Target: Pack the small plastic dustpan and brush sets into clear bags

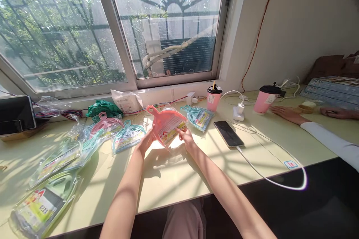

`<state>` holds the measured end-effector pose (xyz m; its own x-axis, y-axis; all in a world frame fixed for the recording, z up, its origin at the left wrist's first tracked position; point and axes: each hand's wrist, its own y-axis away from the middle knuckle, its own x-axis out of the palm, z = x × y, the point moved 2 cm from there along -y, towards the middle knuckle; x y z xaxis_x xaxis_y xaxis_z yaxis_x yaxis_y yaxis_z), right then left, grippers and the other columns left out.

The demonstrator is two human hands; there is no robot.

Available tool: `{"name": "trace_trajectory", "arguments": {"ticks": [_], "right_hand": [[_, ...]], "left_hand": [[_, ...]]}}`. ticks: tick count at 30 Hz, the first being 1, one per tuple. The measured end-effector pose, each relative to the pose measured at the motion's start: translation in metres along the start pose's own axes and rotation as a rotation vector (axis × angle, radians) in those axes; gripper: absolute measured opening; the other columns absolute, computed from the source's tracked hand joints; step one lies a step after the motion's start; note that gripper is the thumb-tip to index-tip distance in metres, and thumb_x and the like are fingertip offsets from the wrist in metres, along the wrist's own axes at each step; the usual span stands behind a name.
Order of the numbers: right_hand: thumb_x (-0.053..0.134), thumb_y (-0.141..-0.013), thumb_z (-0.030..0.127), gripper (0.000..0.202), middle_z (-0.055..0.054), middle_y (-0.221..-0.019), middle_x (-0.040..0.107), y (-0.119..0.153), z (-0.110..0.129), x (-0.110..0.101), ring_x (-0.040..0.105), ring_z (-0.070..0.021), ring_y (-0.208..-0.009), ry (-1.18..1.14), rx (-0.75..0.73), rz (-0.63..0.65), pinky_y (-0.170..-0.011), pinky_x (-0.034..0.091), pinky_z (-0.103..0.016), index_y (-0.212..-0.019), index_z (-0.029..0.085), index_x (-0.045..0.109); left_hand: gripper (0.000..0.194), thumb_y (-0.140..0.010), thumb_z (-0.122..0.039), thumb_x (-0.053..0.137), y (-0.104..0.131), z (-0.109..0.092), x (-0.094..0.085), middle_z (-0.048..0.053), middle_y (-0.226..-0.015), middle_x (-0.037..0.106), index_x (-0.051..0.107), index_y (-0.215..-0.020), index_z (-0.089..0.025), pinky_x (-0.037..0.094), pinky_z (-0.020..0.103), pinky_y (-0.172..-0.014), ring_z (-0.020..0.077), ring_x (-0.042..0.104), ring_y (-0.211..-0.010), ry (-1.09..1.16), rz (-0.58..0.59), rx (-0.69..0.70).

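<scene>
Between my hands, tilted just above the table, is a coral-pink dustpan [162, 117] with a white-bristled brush and a printed card, in clear wrap. My left hand [147, 138] grips its left edge. On the right, my right hand [185, 136] pinches the lower right side by the card. A wrapped blue dustpan set [128, 137] lies left of my left hand, with a wrapped pink dustpan set [106, 125] behind it. Beyond my right hand rests another wrapped blue set [198, 117].
Several wrapped green dustpan sets [45, 205] lie at the left. A phone [228, 133] on a white cable [269, 183], a charger [238, 112] and pink cups [214, 99] are to the right. Another person's hand [288, 114] rests by the far cup. A window [174, 78] backs the table.
</scene>
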<state>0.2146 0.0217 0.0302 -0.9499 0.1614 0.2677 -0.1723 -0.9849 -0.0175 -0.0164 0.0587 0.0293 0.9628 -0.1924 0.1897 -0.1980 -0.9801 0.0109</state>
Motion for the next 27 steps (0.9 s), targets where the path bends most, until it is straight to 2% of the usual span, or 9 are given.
{"name": "trace_trajectory", "arguments": {"ticks": [3, 5, 8, 12, 16, 20, 22, 24, 27], "right_hand": [[0.102, -0.082, 0.039, 0.041, 0.005, -0.07, 0.055, 0.0, 0.001, -0.004, 0.044, -0.0162, -0.06, 0.028, 0.037, 0.021, -0.066, 0.04, -0.037, -0.084, 0.031, 0.062], [0.1, -0.081, 0.035, 0.036, 0.002, -0.077, 0.062, 0.001, 0.002, -0.005, 0.048, -0.0164, -0.062, 0.044, 0.057, 0.079, -0.067, 0.043, -0.036, -0.084, 0.03, 0.065], [0.101, -0.079, 0.037, 0.034, 0.001, -0.082, 0.066, 0.003, 0.001, -0.003, 0.054, -0.0175, -0.065, 0.062, 0.06, 0.17, -0.067, 0.047, -0.034, -0.084, 0.031, 0.068], [0.106, -0.074, 0.04, 0.038, 0.0, -0.084, 0.066, -0.001, 0.0, -0.003, 0.058, -0.0189, -0.065, 0.051, 0.021, 0.21, -0.062, 0.05, -0.035, -0.085, 0.032, 0.071], [0.106, -0.073, 0.033, 0.037, -0.001, -0.078, 0.064, -0.006, 0.002, -0.005, 0.055, -0.0182, -0.061, 0.046, 0.034, 0.207, -0.057, 0.049, -0.036, -0.075, 0.031, 0.069], [0.106, -0.068, 0.02, 0.038, -0.001, -0.075, 0.066, -0.005, 0.011, -0.005, 0.055, -0.0185, -0.06, -0.004, 0.11, 0.169, -0.051, 0.044, -0.034, -0.075, 0.031, 0.07], [0.108, -0.065, 0.015, 0.04, -0.002, -0.074, 0.067, -0.003, 0.017, -0.008, 0.057, -0.0197, -0.061, -0.04, 0.158, 0.125, -0.05, 0.04, -0.033, -0.076, 0.03, 0.072], [0.108, -0.063, 0.013, 0.04, -0.003, -0.073, 0.068, -0.002, 0.022, -0.012, 0.06, -0.0216, -0.063, -0.043, 0.165, 0.102, -0.05, 0.04, -0.031, -0.077, 0.029, 0.074], [0.107, -0.06, 0.014, 0.037, -0.004, -0.071, 0.071, -0.003, 0.025, -0.019, 0.06, -0.0211, -0.063, 0.038, 0.145, 0.173, -0.052, 0.041, -0.03, -0.076, 0.027, 0.077]], "left_hand": [[0.086, -0.082, -0.098, 0.094, -0.003, -0.003, -0.01, 0.023, -0.124, 0.095, 0.091, -0.12, -0.021, 0.071, 0.063, -0.117, 0.0563, 0.08, -0.149, 0.004, -0.108, -0.01], [0.074, -0.079, -0.087, 0.102, -0.002, -0.007, -0.017, 0.022, -0.118, 0.094, 0.09, -0.112, -0.022, 0.072, 0.06, -0.113, 0.0535, 0.084, -0.141, -0.025, -0.165, 0.018], [0.063, -0.065, -0.065, 0.116, 0.003, -0.01, -0.024, 0.019, -0.111, 0.092, 0.09, -0.105, -0.023, 0.073, 0.053, -0.104, 0.0485, 0.088, -0.128, -0.129, -0.153, 0.049], [0.063, -0.058, -0.06, 0.121, 0.008, -0.012, -0.025, 0.015, -0.108, 0.091, 0.092, -0.102, -0.025, 0.072, 0.051, -0.102, 0.0442, 0.088, -0.119, -0.163, -0.124, 0.065], [0.066, -0.053, -0.059, 0.122, 0.001, -0.011, -0.026, 0.013, -0.105, 0.092, 0.089, -0.099, -0.025, 0.07, 0.053, -0.112, 0.0433, 0.089, -0.12, -0.047, -0.209, 0.101], [0.08, -0.04, -0.058, 0.126, -0.008, -0.009, -0.031, 0.009, -0.098, 0.091, 0.084, -0.097, -0.023, 0.064, 0.059, -0.127, 0.0431, 0.089, -0.123, 0.0, -0.289, 0.116], [0.087, -0.037, -0.063, 0.126, -0.008, -0.01, -0.034, 0.013, -0.108, 0.094, 0.084, -0.102, -0.022, 0.062, 0.062, -0.132, 0.0474, 0.087, -0.136, 0.006, -0.297, 0.132], [0.095, -0.049, -0.081, 0.12, -0.003, -0.015, -0.039, 0.019, -0.133, 0.094, 0.087, -0.117, -0.023, 0.059, 0.066, -0.136, 0.0503, 0.079, -0.155, 0.028, -0.277, 0.19], [0.11, -0.068, -0.109, 0.096, 0.01, -0.029, -0.047, 0.026, -0.166, 0.083, 0.087, -0.138, -0.025, 0.055, 0.071, -0.14, 0.0515, 0.064, -0.174, 0.035, -0.246, 0.271]]}}
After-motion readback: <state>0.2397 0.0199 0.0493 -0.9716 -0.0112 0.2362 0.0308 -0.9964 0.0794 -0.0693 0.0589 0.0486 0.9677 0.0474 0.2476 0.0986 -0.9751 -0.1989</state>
